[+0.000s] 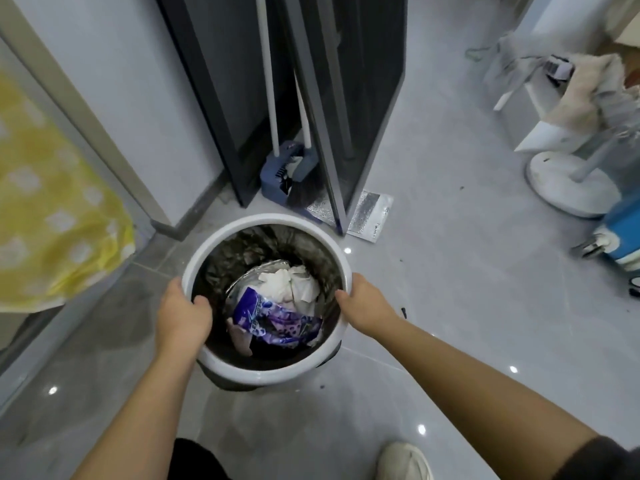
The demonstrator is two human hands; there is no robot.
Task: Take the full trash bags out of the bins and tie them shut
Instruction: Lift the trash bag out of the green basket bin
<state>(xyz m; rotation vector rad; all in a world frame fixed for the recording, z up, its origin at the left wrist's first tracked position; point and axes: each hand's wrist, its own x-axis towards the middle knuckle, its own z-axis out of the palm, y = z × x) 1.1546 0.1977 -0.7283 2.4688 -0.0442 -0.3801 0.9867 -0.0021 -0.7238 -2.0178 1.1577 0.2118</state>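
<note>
A round bin with a white rim ring (263,221) stands on the grey floor in the middle of the head view. A dark trash bag (239,252) lines it. Inside lie white crumpled paper (291,284) and a purple and blue wrapper (273,318). My left hand (183,315) grips the rim on the left, its fingers curled over the inner edge. My right hand (363,303) grips the rim on the right, fingertips hooked inside.
A dark door frame (322,109) rises behind the bin, with a blue dustpan and broom (287,171) and a silver foil pouch (370,216) at its foot. A white fan base (568,181) stands at right. A yellow cloth (52,209) hangs at left. My shoe (403,462) is at the bottom.
</note>
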